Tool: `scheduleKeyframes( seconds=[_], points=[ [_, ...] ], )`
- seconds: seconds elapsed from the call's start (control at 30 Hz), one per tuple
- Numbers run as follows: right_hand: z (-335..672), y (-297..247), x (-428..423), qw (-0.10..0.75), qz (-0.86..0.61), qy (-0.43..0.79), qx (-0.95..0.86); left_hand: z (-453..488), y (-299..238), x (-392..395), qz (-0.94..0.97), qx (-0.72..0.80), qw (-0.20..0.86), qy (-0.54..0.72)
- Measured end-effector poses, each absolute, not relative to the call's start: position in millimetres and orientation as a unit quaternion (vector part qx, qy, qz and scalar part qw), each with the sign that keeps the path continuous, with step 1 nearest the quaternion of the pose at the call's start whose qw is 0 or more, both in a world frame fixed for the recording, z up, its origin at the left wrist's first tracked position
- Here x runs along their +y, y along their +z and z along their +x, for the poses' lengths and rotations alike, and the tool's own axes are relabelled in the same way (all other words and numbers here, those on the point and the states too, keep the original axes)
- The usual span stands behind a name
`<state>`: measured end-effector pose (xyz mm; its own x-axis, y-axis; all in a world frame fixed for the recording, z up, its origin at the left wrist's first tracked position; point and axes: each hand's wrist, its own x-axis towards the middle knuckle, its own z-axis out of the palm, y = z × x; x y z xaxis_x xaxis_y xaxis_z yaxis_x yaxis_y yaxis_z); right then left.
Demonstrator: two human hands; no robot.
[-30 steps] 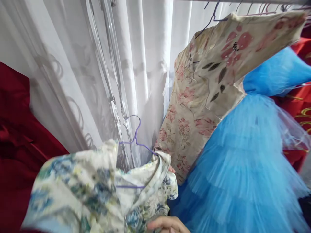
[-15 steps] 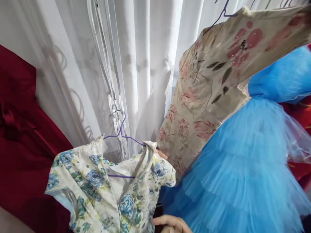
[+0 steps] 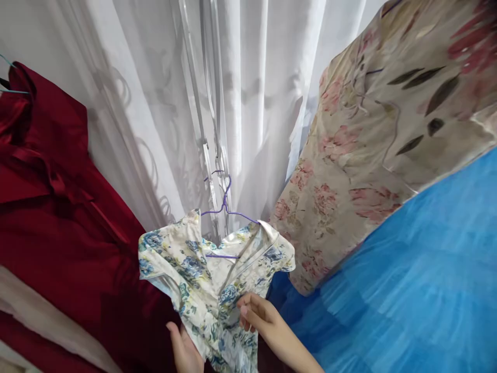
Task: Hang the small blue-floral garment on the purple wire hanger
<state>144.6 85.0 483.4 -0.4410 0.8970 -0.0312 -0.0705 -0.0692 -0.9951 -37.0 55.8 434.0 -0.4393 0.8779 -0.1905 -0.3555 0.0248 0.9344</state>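
Observation:
A white dress (image 3: 202,290) printed with blue roses hangs on a thin purple hanger (image 3: 224,204), its neckline overlapping in front. My right hand (image 3: 258,316) is at the front of the dress below the chest, thumb and forefinger pinched together on the fabric. At the lower left edge of the dress is my left hand (image 3: 185,349), its thumb raised and apart from the fingers. Those fingers touch the side of the dress and are partly hidden by it. The skirt runs out of view at the bottom.
A dark red dress (image 3: 66,223) hangs on the left. To the right hang a beige floral dress (image 3: 341,181) and a blue layered tulle dress (image 3: 419,264). White curtains (image 3: 252,93) and a white metal rail (image 3: 212,103) stand behind the hanger.
The view has shifted, with more of the red dress showing. My right hand has moved up onto the dress front. Fingers no longer show at the dress's right shoulder; my left hand has appeared at its left side.

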Motion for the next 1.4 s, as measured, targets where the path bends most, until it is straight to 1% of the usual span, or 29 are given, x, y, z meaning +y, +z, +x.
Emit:
scheduleKeyframes(
  seconds=[0.07, 0.13, 0.23, 0.3, 0.43, 0.53, 0.63, 0.77, 0.9, 0.97, 1.0, 1.07, 1.13, 1.2, 1.23, 1.27, 1.3, 1.4],
  points=[
    [125, 485, 91, 0.384, -0.379, 0.603, -0.587, -42, 422, 47, 0.218, 0.568, 0.479, 0.633],
    [108, 484, 96, 0.393, -0.416, 0.552, -0.607, -39, 417, 43, 0.246, 0.588, 0.476, 0.606],
    [95, 476, 97, 0.407, -0.472, 0.469, -0.626, -36, 419, 44, 0.304, 0.571, 0.477, 0.595],
    [92, 471, 93, 0.414, -0.487, 0.448, -0.625, -39, 423, 45, 0.312, 0.56, 0.494, 0.588],
    [96, 467, 80, 0.446, -0.503, 0.452, -0.587, -45, 431, 46, 0.329, 0.546, 0.537, 0.553],
    [104, 469, 75, 0.472, -0.506, 0.455, -0.561, -39, 435, 46, 0.363, 0.533, 0.543, 0.537],
    [116, 473, 74, 0.463, -0.498, 0.455, -0.576, -31, 440, 45, 0.375, 0.522, 0.545, 0.539],
    [126, 476, 71, 0.434, -0.466, 0.519, -0.57, -26, 446, 37, 0.342, 0.531, 0.552, 0.544],
    [130, 477, 65, 0.461, -0.412, 0.568, -0.543, -17, 447, 26, 0.318, 0.538, 0.556, 0.548],
    [132, 477, 63, 0.472, -0.382, 0.597, -0.525, -10, 443, 23, 0.32, 0.552, 0.511, 0.576],
    [134, 476, 63, 0.473, -0.367, 0.612, -0.517, -6, 441, 23, 0.322, 0.565, 0.467, 0.599],
    [138, 476, 62, 0.472, -0.346, 0.634, -0.506, -3, 439, 23, 0.332, 0.594, 0.335, 0.652],
    [141, 474, 61, 0.469, -0.337, 0.647, -0.497, 0, 440, 23, 0.352, 0.609, 0.176, 0.689],
    [141, 473, 58, 0.469, -0.336, 0.658, -0.484, 4, 445, 21, 0.39, 0.616, 0.044, 0.683],
    [141, 472, 56, 0.467, -0.335, 0.664, -0.478, 7, 448, 19, 0.42, 0.621, 0.008, 0.662],
    [141, 473, 54, 0.466, -0.331, 0.669, -0.475, 12, 451, 17, 0.455, 0.627, -0.003, 0.632],
    [140, 474, 52, 0.462, -0.326, 0.675, -0.473, 18, 453, 15, 0.493, 0.63, 0.011, 0.6],
    [140, 480, 50, 0.441, -0.315, 0.691, -0.478, 34, 457, 10, 0.564, 0.618, 0.156, 0.525]
  ],
)
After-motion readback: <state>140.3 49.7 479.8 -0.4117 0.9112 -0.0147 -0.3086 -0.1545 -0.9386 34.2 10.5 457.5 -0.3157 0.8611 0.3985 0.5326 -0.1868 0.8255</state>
